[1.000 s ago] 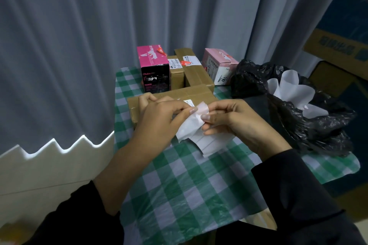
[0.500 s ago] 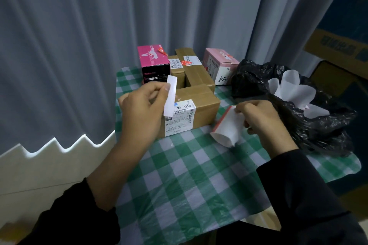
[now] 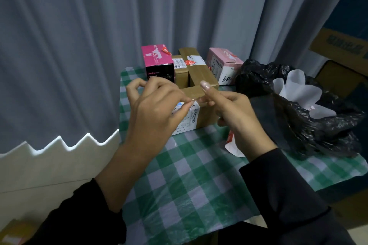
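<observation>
Just beyond and under both hands, the brown parcel (image 3: 207, 117) lies long side left-to-right on the desk (image 3: 189, 185), label facing near; the left hand (image 3: 159, 109), nearer the label, pinches thumb to forefinger on something too small to tell, touching the right hand (image 3: 233, 111), forefinger out, other fingers curled.

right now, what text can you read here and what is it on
"Obalon" (last letters unsure): black front of the magenta box.
"110", sideways: pale pink box.
Label on the near cardboard box: partly covered, print too small.
Labels on the rear cardboard boxes: too small.
Yellow carton print: blurred.
</observation>
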